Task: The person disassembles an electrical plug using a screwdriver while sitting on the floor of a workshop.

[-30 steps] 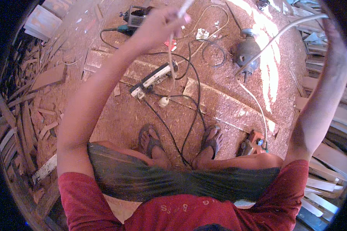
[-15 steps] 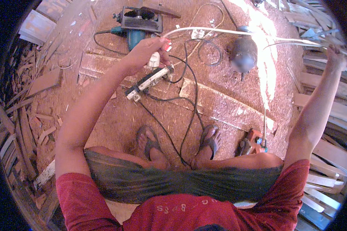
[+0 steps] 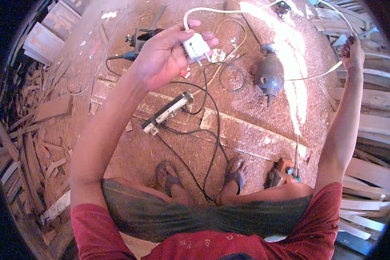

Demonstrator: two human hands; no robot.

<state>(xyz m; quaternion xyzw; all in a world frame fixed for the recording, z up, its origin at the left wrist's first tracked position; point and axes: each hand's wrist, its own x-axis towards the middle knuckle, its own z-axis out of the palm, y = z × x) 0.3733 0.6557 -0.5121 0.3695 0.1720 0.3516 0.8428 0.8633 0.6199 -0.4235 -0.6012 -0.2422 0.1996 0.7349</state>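
Note:
In my left hand (image 3: pixel 169 50) is a white plug (image 3: pixel 196 47), its pins pointing down toward me. The thumb and fingers curl about it over the upturned palm. A white cord (image 3: pixel 221 10) runs from the plug across the top of the view. Far to the right, my right hand (image 3: pixel 352 51) grips part of that cord, fingers closed. Below my left hand, a black-and-white power strip (image 3: pixel 168 112) lies on the floor with dark cords coming from it. A small red-and-white piece (image 3: pixel 185 73) lies just below the left palm.
A dark round-bodied power tool (image 3: pixel 269 73) stands in the middle right. An orange tool (image 3: pixel 281 172) lies by my right knee. Behind my left hand is a part-hidden teal-and-black saw (image 3: pixel 136 40). Wood scraps (image 3: pixel 52 108) lie left, stacked boards (image 3: pixel 372 125) right. A plank (image 3: pixel 251 132) crosses the floor.
My left hand has turned palm up and moved upward with the plug, which now shows plainly. My right hand has come slightly inward, still on the cord. The view has tilted a little.

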